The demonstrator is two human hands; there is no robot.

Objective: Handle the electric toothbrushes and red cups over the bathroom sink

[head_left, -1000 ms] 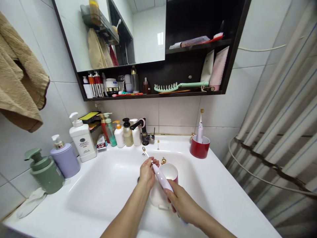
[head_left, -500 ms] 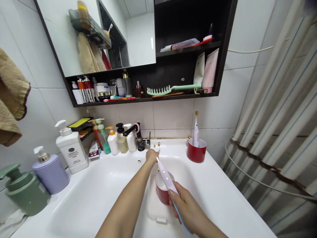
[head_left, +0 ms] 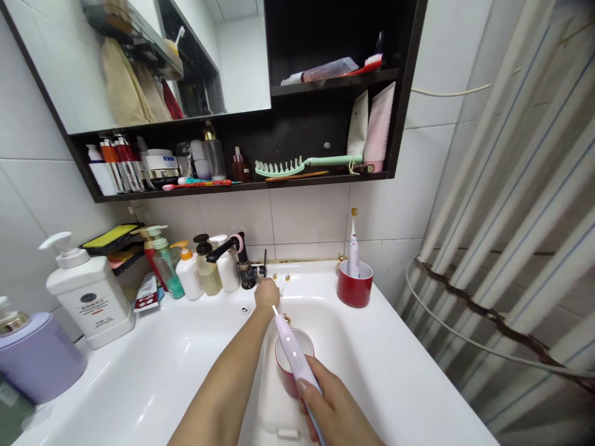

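My right hand (head_left: pixel 332 406) is closed around a pale lilac electric toothbrush handle (head_left: pixel 294 354), its bare metal shaft pointing up and forward with no head fitted. Just beyond it, a red cup (head_left: pixel 287 378) with a white inside stands in the sink, partly covered by the handle and my fingers. My left hand (head_left: pixel 267 293) reaches to the sink's back ledge, right beside the black faucet (head_left: pixel 246 272). Its fingers look curled and face away; whatever they may hold is hidden. Two small brush heads (head_left: pixel 286 280) with tan bristles lie by that hand.
Another red cup (head_left: pixel 355 291) holds an upright toothbrush (head_left: pixel 354 251) on the right ledge. Pump bottles (head_left: pixel 90 297) line the left side. Above hangs a dark shelf (head_left: pixel 297 139) with a green hairbrush (head_left: pixel 281 168). A white plastic piece (head_left: pixel 274 412) lies in the sink.
The view has swung to the right, so everything sits further left in the picture. Both hands keep nearly the same places relative to the faucet and cup.
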